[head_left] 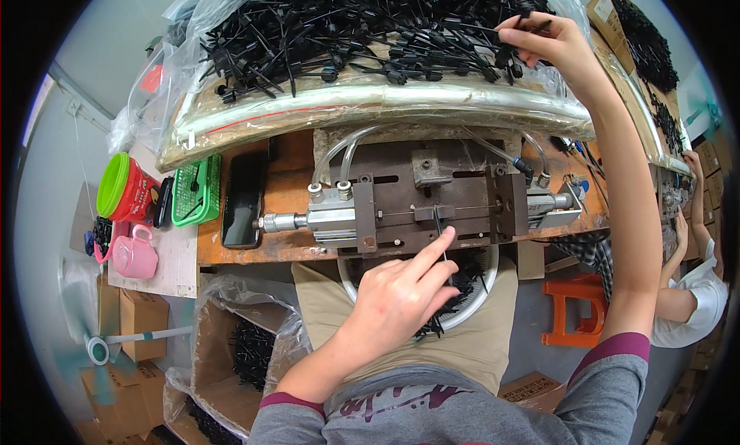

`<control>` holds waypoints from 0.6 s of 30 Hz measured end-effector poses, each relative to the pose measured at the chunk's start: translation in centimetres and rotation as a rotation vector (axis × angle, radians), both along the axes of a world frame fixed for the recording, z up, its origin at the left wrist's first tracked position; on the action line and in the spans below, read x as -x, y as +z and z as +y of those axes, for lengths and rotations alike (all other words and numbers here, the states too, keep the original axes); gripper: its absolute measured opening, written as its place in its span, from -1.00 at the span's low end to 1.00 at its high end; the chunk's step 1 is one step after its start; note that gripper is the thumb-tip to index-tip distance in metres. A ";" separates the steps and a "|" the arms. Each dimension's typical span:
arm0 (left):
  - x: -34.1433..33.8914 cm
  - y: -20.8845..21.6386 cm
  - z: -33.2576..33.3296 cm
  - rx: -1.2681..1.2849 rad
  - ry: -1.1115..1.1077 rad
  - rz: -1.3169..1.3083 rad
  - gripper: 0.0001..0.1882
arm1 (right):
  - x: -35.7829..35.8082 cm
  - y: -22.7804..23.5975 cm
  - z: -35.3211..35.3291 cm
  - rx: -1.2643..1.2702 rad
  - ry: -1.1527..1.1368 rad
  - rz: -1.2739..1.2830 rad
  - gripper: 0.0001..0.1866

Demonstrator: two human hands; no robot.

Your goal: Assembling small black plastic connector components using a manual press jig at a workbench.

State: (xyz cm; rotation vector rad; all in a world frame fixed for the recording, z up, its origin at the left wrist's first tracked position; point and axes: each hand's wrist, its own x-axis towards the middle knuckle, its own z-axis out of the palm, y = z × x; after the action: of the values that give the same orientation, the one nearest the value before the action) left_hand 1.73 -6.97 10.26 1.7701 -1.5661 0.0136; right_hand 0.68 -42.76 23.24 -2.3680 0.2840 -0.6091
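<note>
My left hand (405, 291) reaches over the front of a small metal press fixture (432, 190). Its index finger is stretched out, the tip at a thin black stemmed plastic part (440, 218) standing in the central slot; the other fingers are loosely bent. At the back right, my right hand (551, 48) pinches a black stemmed plastic part (532, 22) above the edge of a large heap of similar black parts (331, 36). The heap lies on a raised tray with a plastic-wrapped, padded rim (385, 98).
Left of the fixture lie a dark phone (245, 202), a green basket (196, 190), a red and green tub (127, 187) and a pink cup (135, 252). A white-rimmed tub (466, 314) with black parts sits at my lap. Another person (686, 306) works at right near an orange stool (574, 310).
</note>
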 end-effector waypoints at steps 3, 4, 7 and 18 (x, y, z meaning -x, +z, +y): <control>-0.1 1.2 0.2 0.098 -0.027 0.310 -0.54 | 1.3 0.0 0.6 -0.153 -0.002 -0.202 -0.70; -0.4 1.5 0.0 0.150 -0.026 0.447 -0.52 | 1.8 -0.1 1.7 -0.218 0.003 -0.275 -0.70; -1.8 3.0 0.3 0.263 -0.091 0.960 -0.31 | 4.5 -0.4 6.6 -0.138 0.218 -0.317 -0.83; -1.2 3.4 0.2 0.253 -0.217 0.987 -0.53 | 9.5 -7.4 14.6 -0.520 0.404 -0.202 -0.83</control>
State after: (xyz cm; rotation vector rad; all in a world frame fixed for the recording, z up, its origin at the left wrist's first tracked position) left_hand 2.95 -6.77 13.69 1.0997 -0.9446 -0.6395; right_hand -8.81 -28.12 15.82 -1.7771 -0.1181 -0.4989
